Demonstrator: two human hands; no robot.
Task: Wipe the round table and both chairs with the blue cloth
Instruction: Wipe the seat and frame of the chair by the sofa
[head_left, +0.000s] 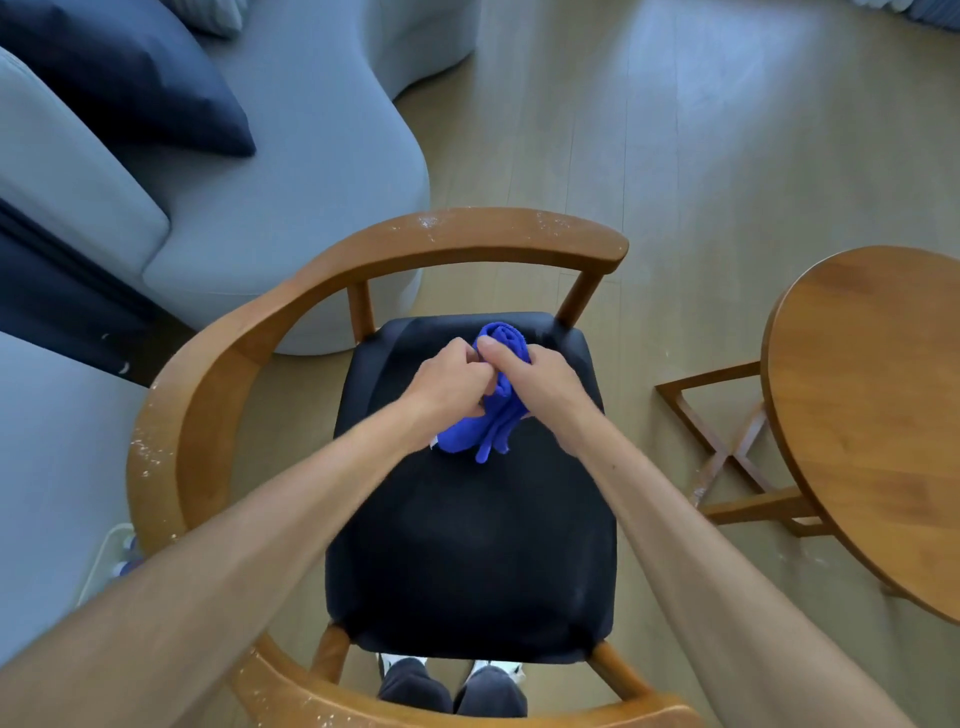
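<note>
Fingers (470, 358) of both hands curl around the bunched blue cloth (498, 415) above the chair (467, 545) seat.

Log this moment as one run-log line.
hands: left hand and right hand both grip blue cloth | place: above chair seat | chair rail: white specks | round table: right

Blue cloth (496, 410): bunched into a loose roll, held above the rear half of the chair seat, its lower ends hanging free. Chair (218, 364): wooden, with a curved one-piece arm-and-back rail that carries white specks along its top, and a black padded seat (467, 545); seen from above, standing on the floor. Round table (872, 405): brown wooden top, only partly in frame at the right, on a crossed wooden base, standing near the chair but apart from it.
</note>
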